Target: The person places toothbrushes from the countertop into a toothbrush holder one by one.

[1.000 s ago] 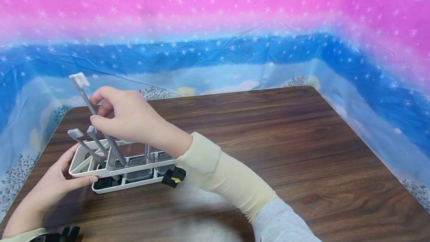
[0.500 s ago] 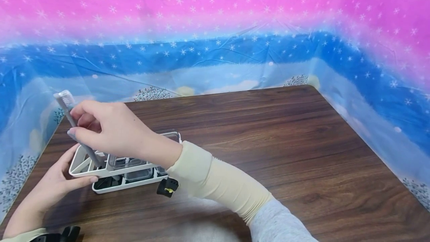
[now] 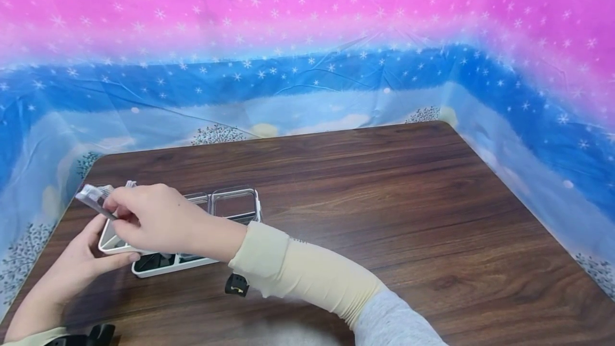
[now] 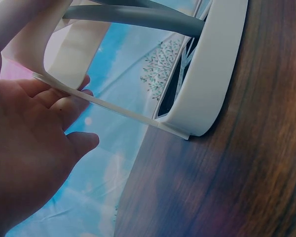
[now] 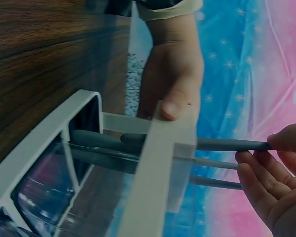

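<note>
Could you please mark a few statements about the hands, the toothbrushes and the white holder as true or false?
1. The right hand pinches a grey toothbrush. True.
2. The left hand rests flat on the table, away from the white holder. False: it grips the holder's end.
3. Clear cups sit in the holder. True.
4. The toothbrush lies flat on the wooden table. False: its handle runs down into the holder.
5. The table is wooden and dark brown. True.

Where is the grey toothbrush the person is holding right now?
In the head view, the grey toothbrush is at the table's left, pinched by the right hand, its handle in the white plastic holder.
</note>
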Demonstrator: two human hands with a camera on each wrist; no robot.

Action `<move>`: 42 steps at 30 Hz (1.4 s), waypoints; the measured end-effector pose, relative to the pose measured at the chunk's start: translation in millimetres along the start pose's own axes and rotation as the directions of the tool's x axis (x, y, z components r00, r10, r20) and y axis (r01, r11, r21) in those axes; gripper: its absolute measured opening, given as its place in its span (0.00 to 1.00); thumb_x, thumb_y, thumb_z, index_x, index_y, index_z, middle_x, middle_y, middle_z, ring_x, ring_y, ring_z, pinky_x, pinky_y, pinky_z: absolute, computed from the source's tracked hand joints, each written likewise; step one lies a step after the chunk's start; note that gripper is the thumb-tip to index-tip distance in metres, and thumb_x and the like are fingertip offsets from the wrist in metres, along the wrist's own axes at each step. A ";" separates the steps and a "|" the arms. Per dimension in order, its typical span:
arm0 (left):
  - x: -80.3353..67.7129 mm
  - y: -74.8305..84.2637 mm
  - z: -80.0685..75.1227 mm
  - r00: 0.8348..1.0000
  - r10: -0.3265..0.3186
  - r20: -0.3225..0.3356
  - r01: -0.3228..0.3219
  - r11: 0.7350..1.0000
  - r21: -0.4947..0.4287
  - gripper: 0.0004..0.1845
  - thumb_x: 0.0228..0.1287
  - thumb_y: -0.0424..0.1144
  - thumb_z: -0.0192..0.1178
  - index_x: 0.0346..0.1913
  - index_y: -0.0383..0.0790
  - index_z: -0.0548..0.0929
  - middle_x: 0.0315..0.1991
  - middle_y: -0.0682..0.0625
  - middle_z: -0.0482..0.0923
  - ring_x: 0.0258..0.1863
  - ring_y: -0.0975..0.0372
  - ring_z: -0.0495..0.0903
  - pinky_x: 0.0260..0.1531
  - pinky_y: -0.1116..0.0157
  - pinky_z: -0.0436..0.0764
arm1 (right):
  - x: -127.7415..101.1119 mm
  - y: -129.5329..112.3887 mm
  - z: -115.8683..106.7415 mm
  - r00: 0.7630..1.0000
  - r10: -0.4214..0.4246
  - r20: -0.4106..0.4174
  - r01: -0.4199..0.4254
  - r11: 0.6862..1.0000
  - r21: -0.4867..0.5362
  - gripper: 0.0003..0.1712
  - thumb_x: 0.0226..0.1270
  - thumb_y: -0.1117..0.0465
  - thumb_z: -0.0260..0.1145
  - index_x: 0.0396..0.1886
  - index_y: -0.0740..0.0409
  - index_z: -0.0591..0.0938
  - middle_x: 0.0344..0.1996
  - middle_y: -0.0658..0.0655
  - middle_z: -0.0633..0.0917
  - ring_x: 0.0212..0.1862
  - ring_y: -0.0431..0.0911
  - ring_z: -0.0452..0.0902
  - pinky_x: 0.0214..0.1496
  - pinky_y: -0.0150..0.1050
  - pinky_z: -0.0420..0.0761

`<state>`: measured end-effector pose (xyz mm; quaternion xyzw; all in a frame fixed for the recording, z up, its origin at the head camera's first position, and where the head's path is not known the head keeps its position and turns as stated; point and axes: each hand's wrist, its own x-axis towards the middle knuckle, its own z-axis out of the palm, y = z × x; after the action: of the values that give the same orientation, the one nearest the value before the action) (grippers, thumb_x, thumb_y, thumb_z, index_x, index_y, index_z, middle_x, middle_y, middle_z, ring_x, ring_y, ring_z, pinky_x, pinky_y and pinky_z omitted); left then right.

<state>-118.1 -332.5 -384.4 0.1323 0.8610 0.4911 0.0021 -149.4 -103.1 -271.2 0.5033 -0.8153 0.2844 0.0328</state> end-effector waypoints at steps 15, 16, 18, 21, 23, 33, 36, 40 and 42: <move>-1.1 -1.6 -0.5 0.998 0.052 0.042 -0.045 0.985 -0.164 0.45 0.59 0.18 0.57 0.75 0.52 0.54 0.53 0.67 0.75 0.46 0.75 0.78 0.38 0.75 0.78 | 0.3 8.4 24.3 0.988 0.119 0.098 -0.113 0.991 -0.073 0.09 0.71 0.59 0.58 0.48 0.49 0.78 0.33 0.37 0.80 0.25 0.29 0.67 0.30 0.18 0.65; -1.2 -1.5 -0.4 0.998 0.053 0.042 -0.045 0.984 -0.171 0.44 0.59 0.18 0.57 0.74 0.52 0.55 0.53 0.67 0.75 0.46 0.75 0.78 0.38 0.75 0.78 | 0.2 8.7 25.1 0.987 0.124 0.103 -0.117 0.990 -0.076 0.08 0.71 0.59 0.58 0.47 0.49 0.78 0.32 0.37 0.79 0.25 0.29 0.67 0.29 0.18 0.65; -1.3 -1.4 -0.3 0.998 0.054 0.040 -0.046 0.984 -0.173 0.44 0.59 0.18 0.57 0.74 0.52 0.56 0.52 0.66 0.75 0.46 0.74 0.78 0.37 0.74 0.78 | 0.0 9.5 26.7 0.985 0.130 0.109 -0.121 0.989 -0.085 0.08 0.71 0.59 0.58 0.47 0.49 0.78 0.30 0.36 0.78 0.25 0.28 0.67 0.29 0.18 0.65; -1.5 -1.2 -0.5 0.998 0.046 0.035 -0.040 0.987 -0.156 0.44 0.59 0.18 0.57 0.74 0.52 0.55 0.52 0.66 0.75 0.46 0.75 0.78 0.37 0.74 0.78 | 0.0 10.8 29.0 0.984 0.138 0.116 -0.128 0.988 -0.090 0.08 0.70 0.59 0.59 0.47 0.48 0.79 0.29 0.36 0.78 0.26 0.28 0.67 0.29 0.18 0.65; -1.8 -1.1 -0.7 0.999 0.037 0.030 -0.034 0.993 -0.112 0.45 0.60 0.19 0.58 0.74 0.53 0.54 0.52 0.68 0.74 0.46 0.76 0.77 0.37 0.74 0.78 | 0.4 11.5 30.6 0.983 0.141 0.118 -0.129 0.986 -0.101 0.08 0.70 0.59 0.59 0.47 0.48 0.79 0.30 0.35 0.78 0.27 0.28 0.68 0.29 0.18 0.65; -1.7 -0.4 -1.7 1.000 0.013 0.014 -0.013 1.000 -0.025 0.45 0.60 0.22 0.60 0.75 0.54 0.53 0.52 0.73 0.73 0.46 0.78 0.76 0.37 0.75 0.78 | 2.4 11.5 35.3 0.977 0.164 0.135 -0.143 0.978 -0.151 0.09 0.69 0.56 0.60 0.47 0.45 0.80 0.27 0.34 0.77 0.26 0.28 0.68 0.29 0.19 0.65; -1.4 -1.5 -2.2 1.000 0.013 0.016 -0.013 1.000 -0.015 0.46 0.60 0.21 0.59 0.76 0.53 0.51 0.52 0.74 0.72 0.47 0.79 0.75 0.37 0.75 0.78 | 4.2 10.3 36.7 0.975 0.176 0.136 -0.151 0.972 -0.180 0.09 0.69 0.55 0.60 0.48 0.43 0.80 0.29 0.33 0.77 0.28 0.28 0.68 0.29 0.19 0.65; -0.5 -3.5 -3.2 1.000 0.022 0.022 -0.022 1.000 -0.012 0.47 0.60 0.20 0.58 0.77 0.52 0.49 0.52 0.74 0.71 0.47 0.80 0.74 0.36 0.75 0.78 | 6.2 7.8 39.3 0.974 0.192 0.122 -0.160 0.959 -0.234 0.11 0.69 0.53 0.60 0.49 0.39 0.80 0.30 0.33 0.78 0.28 0.27 0.68 0.28 0.21 0.66; -0.4 -3.3 -3.6 0.999 0.027 0.029 -0.026 1.000 -0.014 0.48 0.61 0.20 0.57 0.77 0.52 0.47 0.53 0.75 0.70 0.48 0.80 0.74 0.35 0.75 0.78 | 6.6 6.2 40.5 0.974 0.196 0.113 -0.163 0.954 -0.252 0.11 0.69 0.53 0.60 0.49 0.38 0.81 0.30 0.32 0.78 0.27 0.27 0.68 0.27 0.21 0.65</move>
<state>-119.0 -337.2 -385.4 0.1508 0.8556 0.4951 0.0089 -148.4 -126.3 -305.5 0.4377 -0.8865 0.1500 0.0117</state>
